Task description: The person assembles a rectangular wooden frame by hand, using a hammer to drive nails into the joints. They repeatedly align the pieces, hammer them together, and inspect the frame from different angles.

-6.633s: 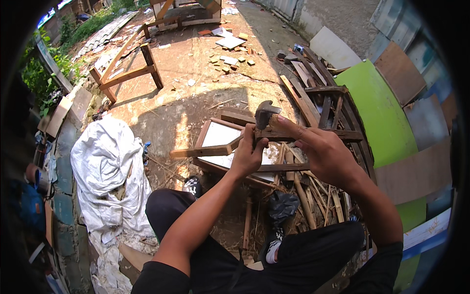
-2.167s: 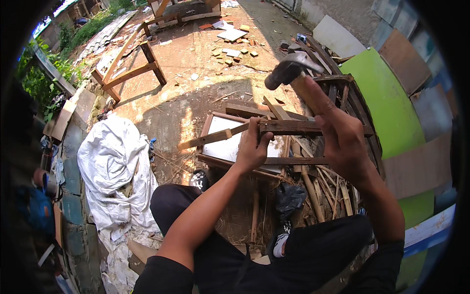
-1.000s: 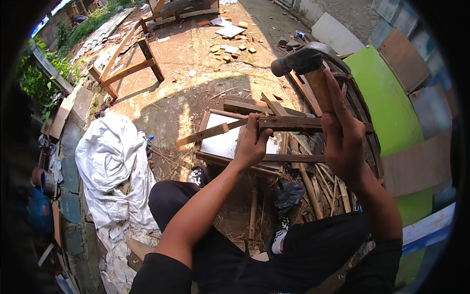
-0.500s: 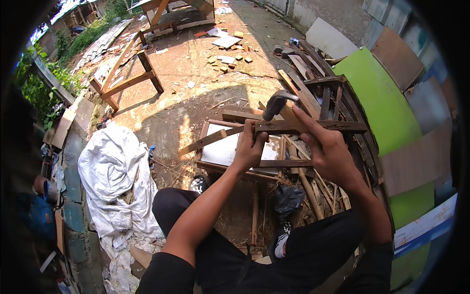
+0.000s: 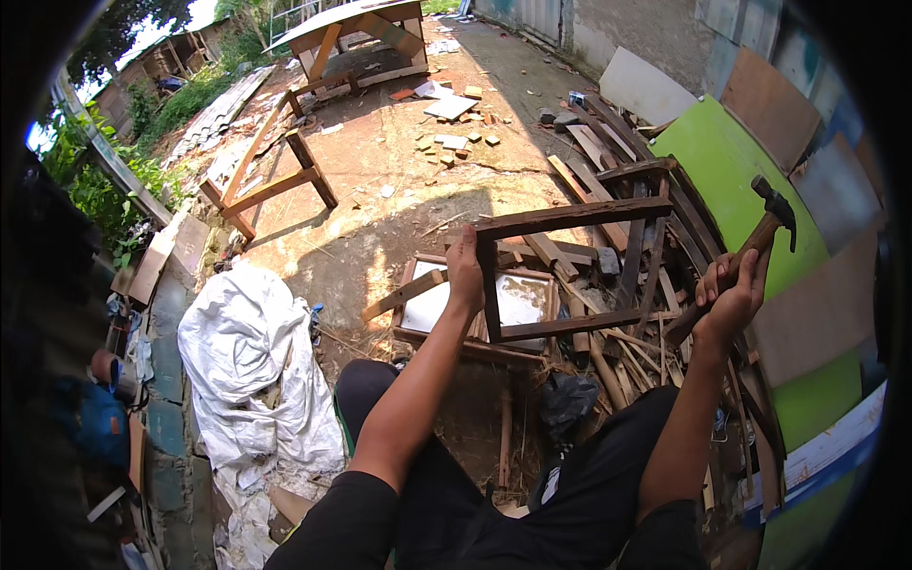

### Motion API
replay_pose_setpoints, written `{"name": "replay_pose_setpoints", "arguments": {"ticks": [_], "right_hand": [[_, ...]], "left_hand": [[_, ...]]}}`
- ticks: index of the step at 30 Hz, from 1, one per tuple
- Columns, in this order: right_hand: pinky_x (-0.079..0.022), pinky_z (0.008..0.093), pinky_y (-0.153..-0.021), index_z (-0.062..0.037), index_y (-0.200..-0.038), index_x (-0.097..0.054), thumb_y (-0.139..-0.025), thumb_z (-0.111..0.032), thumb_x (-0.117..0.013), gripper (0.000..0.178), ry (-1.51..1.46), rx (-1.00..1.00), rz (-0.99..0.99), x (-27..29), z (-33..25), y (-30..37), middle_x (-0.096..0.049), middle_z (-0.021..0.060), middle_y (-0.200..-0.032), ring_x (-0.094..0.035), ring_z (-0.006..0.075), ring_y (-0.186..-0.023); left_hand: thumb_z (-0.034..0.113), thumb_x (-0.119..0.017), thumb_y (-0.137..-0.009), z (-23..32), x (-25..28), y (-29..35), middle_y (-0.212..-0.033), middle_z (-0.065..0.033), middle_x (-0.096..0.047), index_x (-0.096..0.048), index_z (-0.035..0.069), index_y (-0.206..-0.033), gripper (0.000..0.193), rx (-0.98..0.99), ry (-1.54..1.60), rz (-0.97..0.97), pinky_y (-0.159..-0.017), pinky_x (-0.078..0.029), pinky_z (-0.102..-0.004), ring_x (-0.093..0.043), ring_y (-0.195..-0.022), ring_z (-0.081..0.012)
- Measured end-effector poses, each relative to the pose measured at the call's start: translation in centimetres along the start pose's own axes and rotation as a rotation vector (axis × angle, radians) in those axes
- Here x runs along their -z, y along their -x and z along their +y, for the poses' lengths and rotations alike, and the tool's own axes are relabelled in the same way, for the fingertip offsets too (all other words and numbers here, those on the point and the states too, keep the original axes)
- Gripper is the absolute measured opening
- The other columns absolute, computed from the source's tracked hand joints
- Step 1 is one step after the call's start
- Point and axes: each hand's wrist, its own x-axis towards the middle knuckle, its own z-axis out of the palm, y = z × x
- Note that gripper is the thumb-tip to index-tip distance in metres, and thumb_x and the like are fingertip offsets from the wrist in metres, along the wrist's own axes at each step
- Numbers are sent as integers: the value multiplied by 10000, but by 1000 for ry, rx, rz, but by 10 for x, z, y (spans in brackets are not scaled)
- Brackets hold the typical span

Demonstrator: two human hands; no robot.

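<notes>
My left hand [image 5: 465,271] is closed around the upper left corner of a dark wooden frame [image 5: 575,218], holding it up in front of me. Three bars of the frame show plainly; whether its right side is joined cannot be made out against the timber behind. Over on the right, my right hand [image 5: 727,302] grips a claw hammer [image 5: 777,204] by its wooden handle, head pointing up and apart from the frame. Beneath the frame lies a white panel with a wooden border [image 5: 425,312], partly hidden by my left hand and the bars.
Scrap timber [image 5: 622,366] is piled on the right, beside leaning green boards [image 5: 731,180]. A white cloth sheet [image 5: 242,328] lies at left. Further off stand a wooden trestle [image 5: 275,193] and a larger wooden structure [image 5: 366,43]. A black plastic bag [image 5: 568,399] sits near my legs.
The hammer has swung away from the frame to the right, with its head now raised. The frame has turned so its opening faces me, and my left hand has moved to its corner.
</notes>
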Motion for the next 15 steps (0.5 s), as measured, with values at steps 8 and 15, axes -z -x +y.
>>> {"name": "replay_pose_setpoints", "arguments": {"ticks": [8, 15], "right_hand": [[-325, 279, -369, -32, -1219, -590, -1063, -343, -580, 348, -30, -145, 190, 32, 34, -43, -392, -21, -653, -363, 86, -425], [-330, 285, -350, -47, -986, -540, -1040, -366, -621, 334, 37, -258, 84, 23, 55, -43, -419, -8, -644, -378, 93, -395]], "left_hand": [[649, -474, -1039, 24, 2, -16, -805, -53, -562, -590, 82, -1039, 579, 73, 470, 198, -679, -478, -304, -543, -726, -161], [734, -346, -1030, 31, 14, -26, -796, -54, -485, -506, 107, -1062, 648, 47, 689, 229, -750, -455, -430, -489, -735, -227]]}}
